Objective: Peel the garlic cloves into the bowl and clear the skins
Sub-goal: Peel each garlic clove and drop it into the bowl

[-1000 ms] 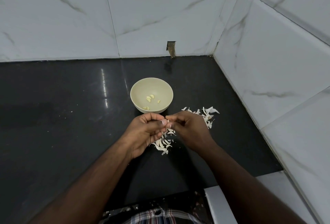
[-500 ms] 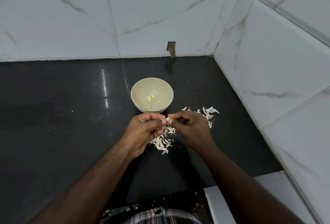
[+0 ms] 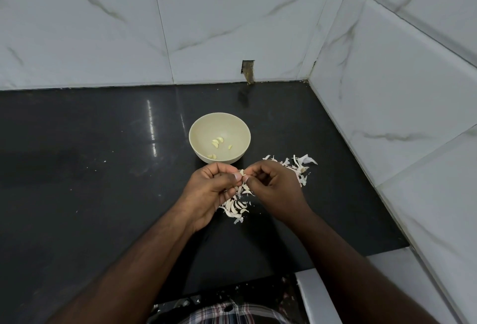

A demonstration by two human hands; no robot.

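Seen from my head camera: my left hand [image 3: 210,189] and right hand [image 3: 273,187] together pinch one garlic clove [image 3: 242,172], just in front of the bowl [image 3: 196,127]. A few peeled cloves [image 3: 217,142] already lie in it. Loose skins [image 3: 238,205] litter the dark counter [image 3: 90,168], not yet cleared.
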